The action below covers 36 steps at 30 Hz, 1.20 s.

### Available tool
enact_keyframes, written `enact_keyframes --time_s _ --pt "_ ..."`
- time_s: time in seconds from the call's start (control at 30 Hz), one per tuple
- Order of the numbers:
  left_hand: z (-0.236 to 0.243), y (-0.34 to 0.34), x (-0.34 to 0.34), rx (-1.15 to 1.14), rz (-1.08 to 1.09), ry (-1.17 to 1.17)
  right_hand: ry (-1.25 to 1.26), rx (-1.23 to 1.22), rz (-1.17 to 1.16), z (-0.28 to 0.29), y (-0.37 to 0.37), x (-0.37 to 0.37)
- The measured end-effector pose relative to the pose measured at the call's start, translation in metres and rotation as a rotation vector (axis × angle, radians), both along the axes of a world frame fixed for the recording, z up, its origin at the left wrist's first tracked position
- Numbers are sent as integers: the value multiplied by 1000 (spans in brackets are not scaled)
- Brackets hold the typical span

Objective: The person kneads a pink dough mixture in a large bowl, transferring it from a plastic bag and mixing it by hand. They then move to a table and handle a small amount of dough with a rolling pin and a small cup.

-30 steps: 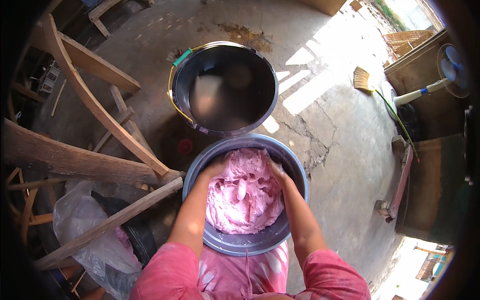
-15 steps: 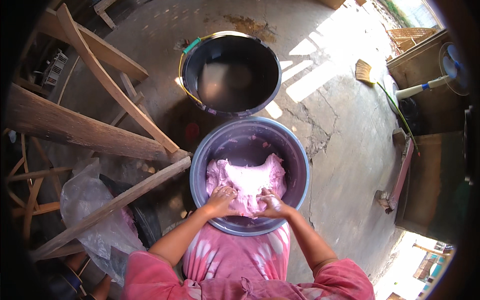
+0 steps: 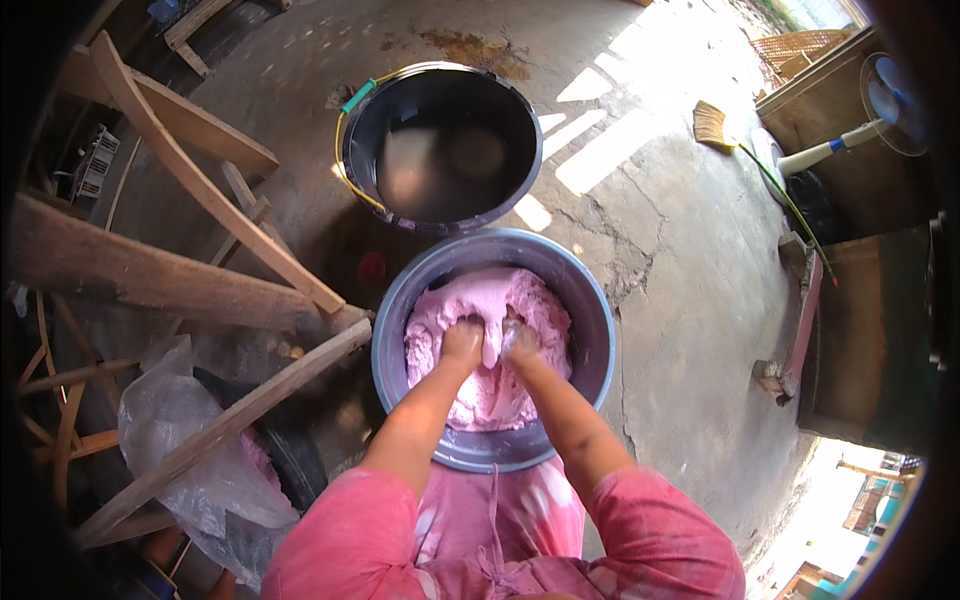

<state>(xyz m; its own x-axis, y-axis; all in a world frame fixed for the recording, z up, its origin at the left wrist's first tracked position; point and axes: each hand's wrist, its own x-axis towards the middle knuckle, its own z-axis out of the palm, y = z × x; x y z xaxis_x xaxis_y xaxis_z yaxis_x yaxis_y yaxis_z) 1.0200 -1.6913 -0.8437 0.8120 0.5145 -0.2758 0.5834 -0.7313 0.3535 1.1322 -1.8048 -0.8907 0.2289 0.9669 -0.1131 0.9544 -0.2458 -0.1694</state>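
Hands (image 3: 462, 343) deeper in lumpy pink mass (image 3: 488, 292)

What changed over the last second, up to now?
Left hand and right hand went from the sides of the pink mass to its near edge, then forward into its middle, fingers now sunk in. Since half a second ago, the mass has spread toward the tub's far side. Black bucket still stands beyond the tub.
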Motion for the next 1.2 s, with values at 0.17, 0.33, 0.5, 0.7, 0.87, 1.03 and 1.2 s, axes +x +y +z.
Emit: enact_keyframes --time_s 0.17,0.33,0.5,0.7,0.87,1.03,1.2 --pt "46 15 -8 -191 -221 177 306 -359 -107 87 13 2" --pt "90 55 -33 -172 -177 -216 898 96 -853 165 -65 -20" --pt "70 90 11 -272 54 -299 1321 484 -1666 108 -72 -23" --pt "43 61 -28 -149 162 -162 1329 417 -1609 63 -21 39" --pt "63 -31 -84 -165 288 64 1069 -55 -920 65 61 94" --pt "124 -88 -89 -611 175 425 344 -302 -215 91 139 40" --pt "147 -17 -103 -373 334 -61 167 56 -62 142 34 -47"
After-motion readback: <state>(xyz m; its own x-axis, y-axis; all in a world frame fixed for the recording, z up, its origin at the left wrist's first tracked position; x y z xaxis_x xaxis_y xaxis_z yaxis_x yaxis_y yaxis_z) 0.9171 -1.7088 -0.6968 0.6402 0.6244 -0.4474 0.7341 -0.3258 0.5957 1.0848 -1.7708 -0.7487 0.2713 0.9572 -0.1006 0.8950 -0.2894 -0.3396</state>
